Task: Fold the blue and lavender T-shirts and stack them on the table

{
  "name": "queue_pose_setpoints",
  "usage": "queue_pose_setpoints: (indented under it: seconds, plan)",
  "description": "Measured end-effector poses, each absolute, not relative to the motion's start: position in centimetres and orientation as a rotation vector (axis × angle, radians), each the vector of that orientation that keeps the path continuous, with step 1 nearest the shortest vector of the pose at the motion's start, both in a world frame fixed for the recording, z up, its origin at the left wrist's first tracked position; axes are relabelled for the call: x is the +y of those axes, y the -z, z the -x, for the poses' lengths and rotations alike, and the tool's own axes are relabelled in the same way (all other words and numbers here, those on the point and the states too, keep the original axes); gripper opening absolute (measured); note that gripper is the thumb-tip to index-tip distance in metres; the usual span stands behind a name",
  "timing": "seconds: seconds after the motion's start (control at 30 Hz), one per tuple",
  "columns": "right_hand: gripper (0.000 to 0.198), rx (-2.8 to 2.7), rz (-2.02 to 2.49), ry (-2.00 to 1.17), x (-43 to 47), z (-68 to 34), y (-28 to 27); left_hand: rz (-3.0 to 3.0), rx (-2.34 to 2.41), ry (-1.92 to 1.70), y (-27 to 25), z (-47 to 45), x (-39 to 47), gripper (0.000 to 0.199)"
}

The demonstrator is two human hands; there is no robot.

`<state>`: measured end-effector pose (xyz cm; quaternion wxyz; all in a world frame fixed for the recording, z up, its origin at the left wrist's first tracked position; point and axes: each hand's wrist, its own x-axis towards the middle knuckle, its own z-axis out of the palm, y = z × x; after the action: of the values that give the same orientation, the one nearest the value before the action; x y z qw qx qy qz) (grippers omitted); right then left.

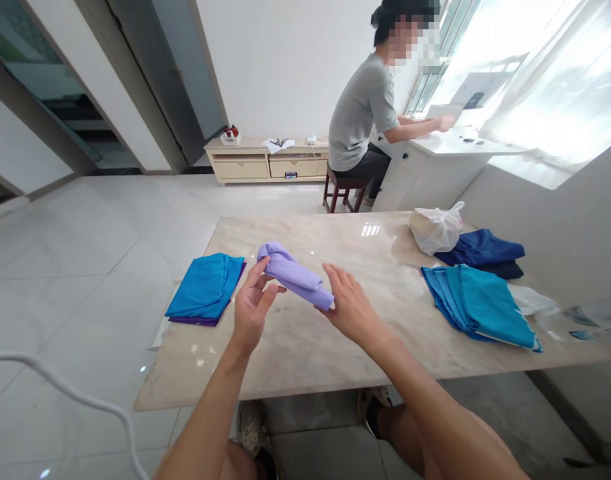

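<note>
Lilac folded-cloth roll (294, 273) mid-frame, long axis upper L to lower R, btwn both hands, equally near: L hand (251, 308) fingers touching upper-L end, R hand (353, 305) at lower-R end, can't tell from here if either's clamped.

Single head-worn view from the near side of the table (295, 363), forward and down, close, white wall (285, 67) beyond.
</note>
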<state>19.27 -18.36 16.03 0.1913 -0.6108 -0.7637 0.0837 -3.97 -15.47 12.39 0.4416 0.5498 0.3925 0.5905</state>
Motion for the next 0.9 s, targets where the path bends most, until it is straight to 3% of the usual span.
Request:
queue_pose_setpoints:
  seconds: [0.13,0.27,0.5,0.67,0.77,0.9]
  plan:
    - [0.062,-2.057,1.660,-0.235,-17.5,-19.9,-17.0,-1.067,0.851,-1.493,-13.3,2.0,-16.4,0.075]
    - [0.058,-1.701,1.799,-0.495,-16.8,-19.8,-17.3,-0.841,0.890,-1.461,-12.1,0.0,-16.1,0.096]
    - [0.052,-1.603,1.901,-0.609,-16.3,-18.9,-16.7,-0.746,0.939,-1.160,-9.9,-2.9,-19.5,0.063]
    - [0.021,-1.928,1.767,-0.980,-17.8,-17.0,-17.1,-0.815,1.038,-1.199,-10.3,-2.2,-18.6,0.061]
    - [0.026,-1.902,1.498,-1.229,-18.5,-16.7,-17.0,-0.723,1.063,-1.210,-10.1,-1.7,-17.6,0.059]
    - [0.034,-1.868,1.496,-1.065,-18.1,-17.6,-16.5,-0.749,1.031,-1.238,-10.0,-1.4,-17.5,0.054]
